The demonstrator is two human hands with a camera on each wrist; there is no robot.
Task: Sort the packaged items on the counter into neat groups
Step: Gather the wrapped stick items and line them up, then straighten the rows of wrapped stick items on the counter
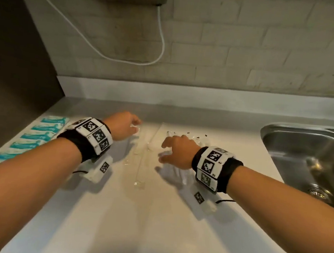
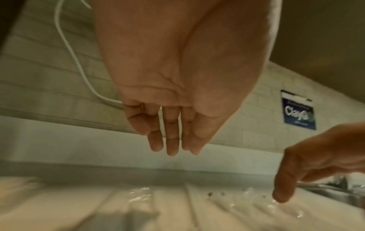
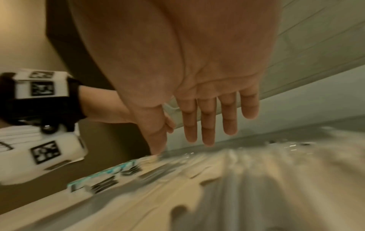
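Note:
Several teal-and-white packets [image 1: 37, 135] lie in a neat row at the counter's left edge and show blurred in the right wrist view [image 3: 110, 173]. Long clear-wrapped items [image 1: 140, 158] lie in the middle of the white counter [image 1: 135, 223]. A second clear-wrapped group [image 1: 198, 139] with small dark ends lies further right. My left hand [image 1: 135, 127] hovers over the far end of the middle group with straight fingers [image 2: 172, 146] and holds nothing. My right hand [image 1: 164, 152] is spread over the right group; one fingertip [image 2: 280, 198] touches a clear wrapper [image 2: 256, 201]. Its fingers [image 3: 207, 137] are straight.
A steel sink [image 1: 266, 133] is set into the counter at the right. A dark panel [image 1: 18, 56] closes off the left side. A tiled wall with a hanging white cable [image 1: 161, 47] stands behind, and a blue sticker [image 2: 298, 112] is on it.

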